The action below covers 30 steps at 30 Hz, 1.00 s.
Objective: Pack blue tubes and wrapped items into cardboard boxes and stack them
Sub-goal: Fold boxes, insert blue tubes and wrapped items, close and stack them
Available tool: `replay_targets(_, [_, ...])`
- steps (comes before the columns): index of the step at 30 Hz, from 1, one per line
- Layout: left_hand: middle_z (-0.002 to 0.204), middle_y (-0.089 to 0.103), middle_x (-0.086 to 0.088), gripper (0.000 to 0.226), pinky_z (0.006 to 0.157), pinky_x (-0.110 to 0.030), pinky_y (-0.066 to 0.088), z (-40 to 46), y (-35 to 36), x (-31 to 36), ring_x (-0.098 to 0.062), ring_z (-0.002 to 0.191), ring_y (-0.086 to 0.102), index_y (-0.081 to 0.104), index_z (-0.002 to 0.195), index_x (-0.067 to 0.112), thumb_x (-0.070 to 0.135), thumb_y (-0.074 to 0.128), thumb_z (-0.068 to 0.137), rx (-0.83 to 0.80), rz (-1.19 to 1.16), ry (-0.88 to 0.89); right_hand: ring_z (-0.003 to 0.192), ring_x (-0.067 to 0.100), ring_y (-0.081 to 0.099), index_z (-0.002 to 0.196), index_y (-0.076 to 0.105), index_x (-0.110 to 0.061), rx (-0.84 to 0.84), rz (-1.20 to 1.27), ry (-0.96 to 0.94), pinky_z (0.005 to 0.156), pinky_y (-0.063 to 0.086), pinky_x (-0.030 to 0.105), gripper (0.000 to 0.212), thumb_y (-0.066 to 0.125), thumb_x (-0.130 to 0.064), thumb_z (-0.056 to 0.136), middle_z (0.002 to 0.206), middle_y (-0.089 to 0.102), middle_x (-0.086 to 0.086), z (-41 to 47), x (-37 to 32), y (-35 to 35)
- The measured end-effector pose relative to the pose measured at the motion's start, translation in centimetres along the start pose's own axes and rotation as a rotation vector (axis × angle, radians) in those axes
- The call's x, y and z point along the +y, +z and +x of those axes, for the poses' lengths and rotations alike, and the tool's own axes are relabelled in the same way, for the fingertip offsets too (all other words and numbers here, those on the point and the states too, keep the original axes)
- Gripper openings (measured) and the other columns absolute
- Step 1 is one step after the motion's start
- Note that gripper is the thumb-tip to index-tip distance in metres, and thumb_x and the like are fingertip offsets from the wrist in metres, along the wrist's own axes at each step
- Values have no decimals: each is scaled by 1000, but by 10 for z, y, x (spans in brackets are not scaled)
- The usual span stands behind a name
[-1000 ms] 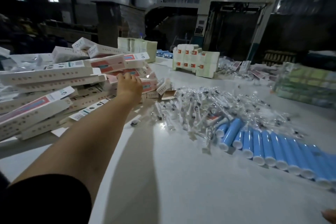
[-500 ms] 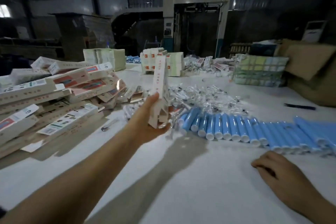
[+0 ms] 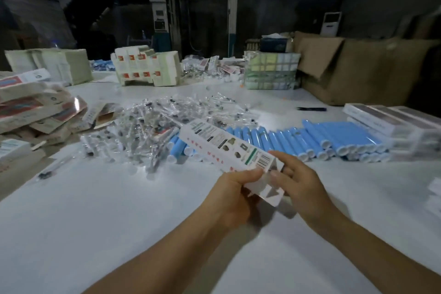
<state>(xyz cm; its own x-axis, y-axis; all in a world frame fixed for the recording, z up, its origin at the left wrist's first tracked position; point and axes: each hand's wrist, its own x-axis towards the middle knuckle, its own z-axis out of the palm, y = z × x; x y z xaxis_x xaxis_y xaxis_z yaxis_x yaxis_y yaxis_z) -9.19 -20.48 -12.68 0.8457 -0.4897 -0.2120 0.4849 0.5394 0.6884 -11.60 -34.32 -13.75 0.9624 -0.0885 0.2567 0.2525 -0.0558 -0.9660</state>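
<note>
Both hands hold one long white cardboard box [image 3: 229,148] above the table [image 3: 119,222], near end down, far end tilted up-left. Left hand [image 3: 235,194] fingers curl under its open end, thumb on top. Right hand [image 3: 299,182] fingers pinch the end flaps. Blue tubes [image 3: 310,138] lie in a row just beyond; clear wrapped items [image 3: 152,126] heaped left of them. Flat boxes [image 3: 35,112] piled far left.

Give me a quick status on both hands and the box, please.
Left hand and right hand both grip one white carton, near end open. Blue tubes and wrapped items lie on the table beyond. Nothing in the way.
</note>
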Motion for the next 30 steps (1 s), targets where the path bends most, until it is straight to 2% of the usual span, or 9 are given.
replay_targets(3, [101, 71, -18, 43, 75, -38, 57, 2, -3, -5, -27, 87, 68, 63, 111, 4, 2, 59, 68, -55, 23, 1, 78, 18, 72, 102, 65, -32, 33, 34, 19, 59, 56, 25, 34, 58, -1, 90, 88, 75, -4, 3, 1, 1])
replay_targets(9, [101, 69, -18, 48, 98, -51, 46, 4, -5, -7, -33, 99, 62, 61, 114, 6, 3, 62, 66, -76, 85, 20, 92, 18, 70, 86, 76, -38, -15, 124, 60, 71, 57, 27, 47, 52, 2, 92, 98, 74, -2, 8, 0, -4])
replay_targets(14, [105, 70, -13, 63, 74, -34, 54, 6, -7, 13, -27, 98, 67, 48, 122, 9, 10, 68, 62, 140, 232, 283, 76, 14, 72, 89, 69, -19, 150, 49, 212, 55, 55, 25, 27, 50, 0, 93, 83, 75, -4, 18, 7, -21])
replay_targets(16, [128, 57, -8, 90, 87, -39, 51, 5, -16, 24, -23, 116, 58, 31, 142, 27, 12, 76, 66, 310, 470, 487, 76, 10, 71, 87, 69, -21, 190, -45, 247, 54, 51, 21, 30, 49, 0, 93, 80, 74, -8, 20, 7, -30])
replay_targets(18, [148, 34, -3, 99, 108, -45, 33, 2, -27, 30, -20, 135, 34, 16, 149, 36, 29, 79, 72, 450, 981, 743, 74, 7, 70, 85, 69, -21, 201, -120, 278, 53, 50, 19, 31, 48, 0, 92, 78, 73, -10, 21, 6, -36])
replay_targets(21, [150, 35, -6, 93, 113, -53, 18, -3, -27, 22, -25, 140, 22, 34, 146, 22, 68, 58, 70, 333, 1823, 1017, 65, 0, 68, 87, 69, -17, 123, -210, 292, 47, 48, 16, 29, 47, 0, 93, 80, 72, -6, 18, 0, -37])
replay_targets(23, [150, 38, -4, 95, 113, -60, 7, -8, -16, 11, -28, 142, 25, 36, 146, 21, 78, 45, 70, 201, 2167, 890, 67, -2, 67, 85, 69, -16, 40, -261, 278, 48, 49, 16, 28, 47, -2, 94, 83, 70, -2, 14, -3, -35])
replay_targets(26, [157, 19, 5, 100, 110, -56, -16, -8, -8, -1, -22, 145, 10, 6, 151, 28, 85, 11, 70, 166, 2444, 650, 74, -1, 68, 88, 70, -18, -55, -289, 277, 53, 52, 18, 24, 50, -8, 96, 80, 72, -10, 10, -4, -32])
replay_targets(30, [148, 27, 5, 87, 115, -46, 10, -7, -10, -4, -18, 135, 25, 3, 149, 25, 77, 26, 83, 111, 2391, 590, 75, -3, 68, 85, 68, -16, -102, -330, 244, 57, 50, 11, 21, 52, -6, 95, 77, 72, -12, 9, -6, -30])
